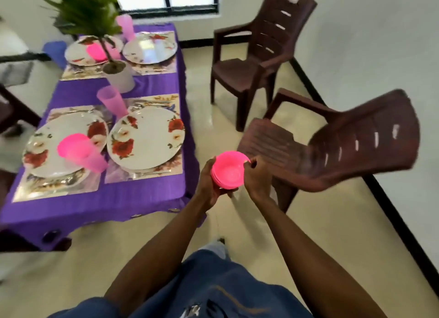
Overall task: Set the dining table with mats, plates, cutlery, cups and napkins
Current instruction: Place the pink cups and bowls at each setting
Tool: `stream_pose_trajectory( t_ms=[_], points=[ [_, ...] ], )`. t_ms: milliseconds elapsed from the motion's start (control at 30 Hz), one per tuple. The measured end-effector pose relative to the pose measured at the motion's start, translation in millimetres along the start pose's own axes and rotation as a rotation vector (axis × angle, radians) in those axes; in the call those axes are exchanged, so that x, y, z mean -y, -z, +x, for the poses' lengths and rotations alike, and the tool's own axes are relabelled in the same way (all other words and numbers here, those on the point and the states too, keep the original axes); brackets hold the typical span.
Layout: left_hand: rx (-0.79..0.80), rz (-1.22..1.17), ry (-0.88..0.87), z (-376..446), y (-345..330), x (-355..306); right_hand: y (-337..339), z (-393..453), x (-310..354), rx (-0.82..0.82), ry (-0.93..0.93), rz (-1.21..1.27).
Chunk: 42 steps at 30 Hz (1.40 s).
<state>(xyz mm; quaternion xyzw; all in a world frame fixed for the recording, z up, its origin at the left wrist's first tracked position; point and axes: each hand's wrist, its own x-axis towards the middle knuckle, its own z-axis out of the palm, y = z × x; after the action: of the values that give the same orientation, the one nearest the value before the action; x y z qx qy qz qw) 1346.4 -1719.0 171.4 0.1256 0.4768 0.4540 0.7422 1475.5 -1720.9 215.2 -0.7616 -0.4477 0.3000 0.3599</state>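
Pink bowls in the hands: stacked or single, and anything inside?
Stacked and empty. The pink bowls show several nested rims on the left hand side; the right hand pinches the top rim; the inside looks bare.

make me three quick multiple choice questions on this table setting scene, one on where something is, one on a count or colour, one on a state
1. Where is the stack of pink bowls?
A. on the near right plate
B. held in both hands, off the table
C. on a chair seat

2. How many flowered plates are on the purple tablecloth?
A. two
B. six
C. four

3. What state is the near right plate in?
A. bare, nothing on it
B. holding a pink bowl
C. upside down

Answers:
1 B: the left hand cups the stack from the side and the right hand pinches its rim, above the floor.
2 C: two near plates, two far ones.
3 A: its white face shows bare, while the near left plate carries a pink bowl.
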Motion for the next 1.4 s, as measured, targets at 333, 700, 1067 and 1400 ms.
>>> stream_pose_trajectory(
  t_ms=[333, 700, 1067, 1400],
  points=[
    [-0.266, -0.260, -0.218, 58.9, 35.5, -59.9, -106.3, 86.1, 49.5, 0.300, 0.321, -0.091],
    [-0.585, -0.475, -0.474, 102.5, 88.0, -170.8, -216.2, 153.2, 162.4, 0.484, 0.392, 0.046],
    [-1.016, -0.803, -0.684, 117.4, 140.5, -202.8, -335.0, 188.8, 214.8, 0.807, 0.437, -0.078],
    [-1.266, -1.133, -0.835, 165.8, 130.9, -243.8, -427.7, 230.4, 225.6, 1.213, 0.710, -0.258]
  ],
)
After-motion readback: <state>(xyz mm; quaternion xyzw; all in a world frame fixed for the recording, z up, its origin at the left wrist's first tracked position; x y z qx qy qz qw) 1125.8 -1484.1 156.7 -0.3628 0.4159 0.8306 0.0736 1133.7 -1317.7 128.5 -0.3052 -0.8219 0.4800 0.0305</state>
